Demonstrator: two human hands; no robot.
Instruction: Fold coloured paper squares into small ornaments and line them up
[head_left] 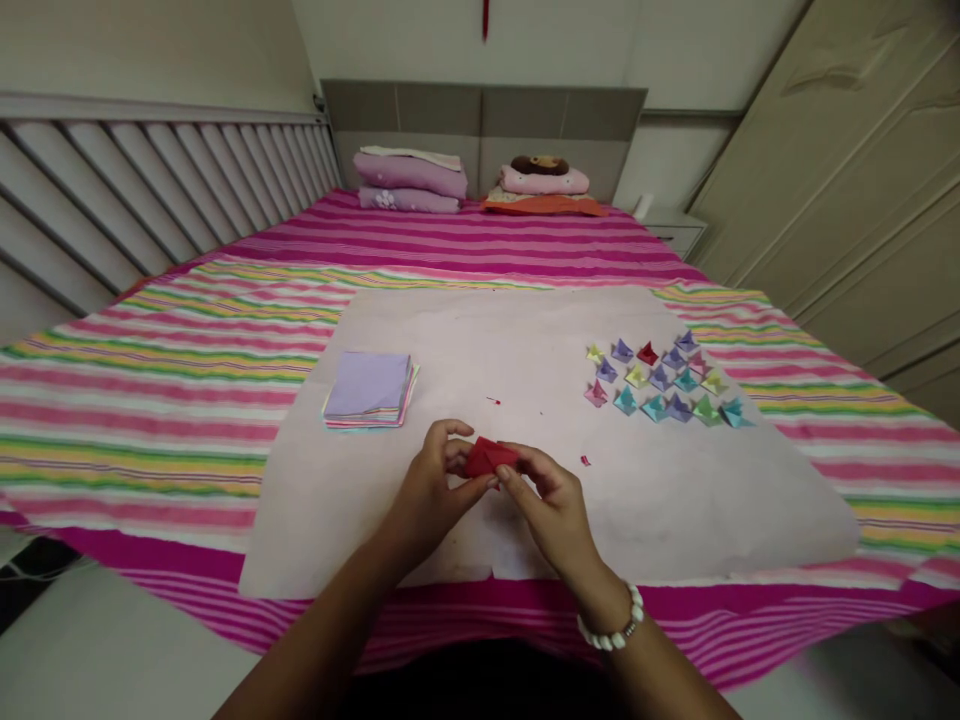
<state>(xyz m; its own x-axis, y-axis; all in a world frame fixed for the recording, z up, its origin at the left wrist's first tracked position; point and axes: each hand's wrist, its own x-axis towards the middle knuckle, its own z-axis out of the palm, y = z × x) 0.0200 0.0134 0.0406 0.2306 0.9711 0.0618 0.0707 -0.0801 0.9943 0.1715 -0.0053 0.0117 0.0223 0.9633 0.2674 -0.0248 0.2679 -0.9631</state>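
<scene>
A small piece of folded red paper (491, 456) is held just above the pale sheet (480, 350), between my two hands. My left hand (439, 475) pinches its left and lower side, thumb in front and fingers behind. From the other side my right hand (551, 500) grips the paper's right edge, its thumb near my left thumb. A white bead bracelet (615, 622) circles my right wrist. The fingertips behind the paper are partly hidden.
On the sheet's left stands a stack of square coloured paper (369, 388), lilac on top. Several small folded paper pieces (660, 378) sit in rows at the right. Red scraps (585, 461) lie nearby. Folded bedding (411, 180) rests by the headboard (480, 115); a railing (172, 185) runs along the left.
</scene>
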